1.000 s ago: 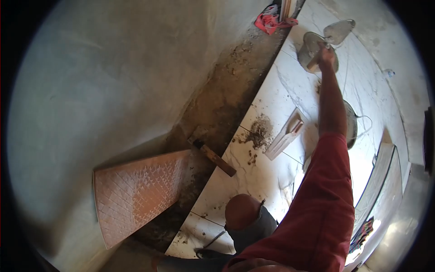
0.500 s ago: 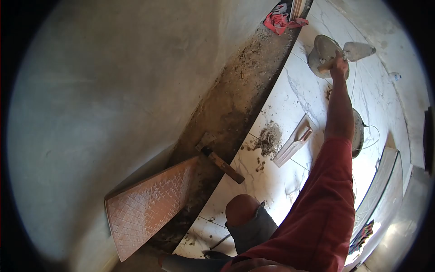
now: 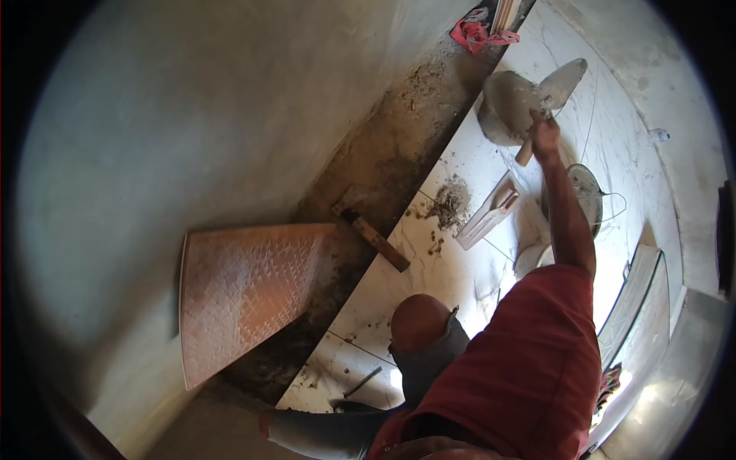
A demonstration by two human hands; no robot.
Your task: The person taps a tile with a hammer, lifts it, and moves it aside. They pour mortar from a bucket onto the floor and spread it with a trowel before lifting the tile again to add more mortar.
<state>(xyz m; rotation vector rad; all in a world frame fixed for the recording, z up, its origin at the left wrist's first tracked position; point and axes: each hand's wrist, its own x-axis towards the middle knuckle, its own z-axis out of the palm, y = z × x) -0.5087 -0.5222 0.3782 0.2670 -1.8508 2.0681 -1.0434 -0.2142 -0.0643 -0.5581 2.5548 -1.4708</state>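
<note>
Trowel (image 3: pixel 563 77) at 1 o'clock, handle gripped by right hand (image 3: pixel 543 130), blade above mortar pan (image 3: pixel 502 103); keeping blade level should hold mortar. Left hand unseen.

Red short-sleeved shirt (image 3: pixel 537 368), seemingly grey trousers (image 3: pixel 431 370)

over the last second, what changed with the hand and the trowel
The right hand has drawn back from the mortar pan toward the body, and the trowel blade has swung from beside the pan to over its rim. Nothing was let go: the hand stays shut on the trowel. The hammer, float and leaning orange tile lie as before.
</note>
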